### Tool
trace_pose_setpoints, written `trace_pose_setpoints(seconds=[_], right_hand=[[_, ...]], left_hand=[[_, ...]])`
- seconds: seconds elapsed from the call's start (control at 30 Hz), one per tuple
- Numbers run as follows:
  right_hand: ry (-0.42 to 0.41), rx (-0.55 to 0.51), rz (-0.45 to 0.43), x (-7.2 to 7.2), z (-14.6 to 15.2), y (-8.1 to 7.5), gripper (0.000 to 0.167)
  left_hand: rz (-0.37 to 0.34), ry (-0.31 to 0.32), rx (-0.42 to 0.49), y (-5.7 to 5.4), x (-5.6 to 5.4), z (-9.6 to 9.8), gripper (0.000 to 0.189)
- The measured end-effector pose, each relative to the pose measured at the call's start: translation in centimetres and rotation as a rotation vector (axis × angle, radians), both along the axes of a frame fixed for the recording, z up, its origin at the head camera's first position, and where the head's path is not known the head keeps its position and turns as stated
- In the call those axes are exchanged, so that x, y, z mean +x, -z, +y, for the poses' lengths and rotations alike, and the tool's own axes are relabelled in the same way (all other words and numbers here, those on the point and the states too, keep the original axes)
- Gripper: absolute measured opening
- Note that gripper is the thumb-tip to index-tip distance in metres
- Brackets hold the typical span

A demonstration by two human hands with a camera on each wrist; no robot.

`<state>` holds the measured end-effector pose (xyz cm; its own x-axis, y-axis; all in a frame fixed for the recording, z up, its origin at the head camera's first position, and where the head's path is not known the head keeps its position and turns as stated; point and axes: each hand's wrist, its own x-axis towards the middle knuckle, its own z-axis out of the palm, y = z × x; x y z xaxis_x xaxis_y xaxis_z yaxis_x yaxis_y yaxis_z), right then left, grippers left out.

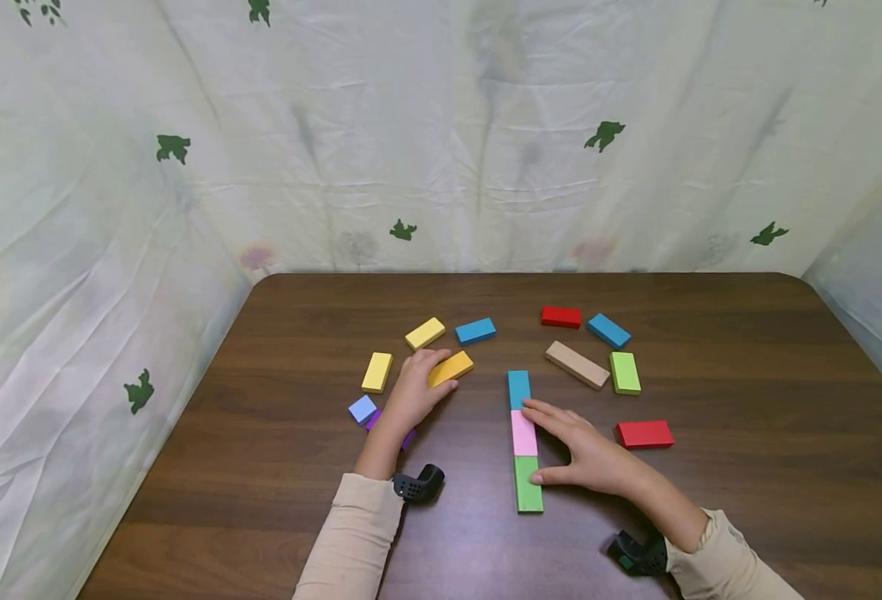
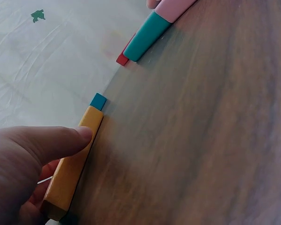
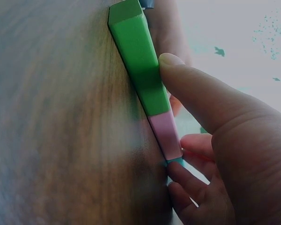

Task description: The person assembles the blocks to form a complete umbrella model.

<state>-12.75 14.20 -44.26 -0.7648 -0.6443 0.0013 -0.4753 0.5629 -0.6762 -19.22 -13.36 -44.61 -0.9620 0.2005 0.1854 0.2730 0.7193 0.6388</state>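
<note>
In the head view my left hand (image 1: 414,387) pinches an orange block (image 1: 452,368). The left wrist view has the thumb on its near face, with other fingers behind it. Three blocks lie end to end in a straight row: a blue block (image 1: 519,390), a pink block (image 1: 524,433) and a green block (image 1: 528,492). My right hand (image 1: 587,450) reaches over this row from the right with its fingers spread. Its thumb touches the green block's edge, and its fingertips (image 3: 179,171) rest by the joint of pink and blue.
Near my left hand lie two yellow blocks (image 1: 377,372), a blue block (image 1: 475,331), a light blue block (image 1: 362,409) and a purple block (image 1: 408,439). To the right are red blocks (image 1: 644,434), a wood-coloured block (image 1: 578,365), another blue block (image 1: 609,331) and a lime block (image 1: 624,372).
</note>
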Motion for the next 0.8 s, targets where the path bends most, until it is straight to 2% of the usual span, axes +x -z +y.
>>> trace_pose_setpoints(seconds=[0.33,0.8], right_hand=[[-0.008,-0.011,0.025,-0.02,0.05,0.16,0.084],[-0.007,-0.012,0.031,-0.05,0.05,0.17,0.084]], left_hand=[[-0.005,-0.008,-0.033,-0.01,-0.08,0.14,0.039],[0.047,0.004,-0.048,-0.14,-0.09,0.26,0.036]])
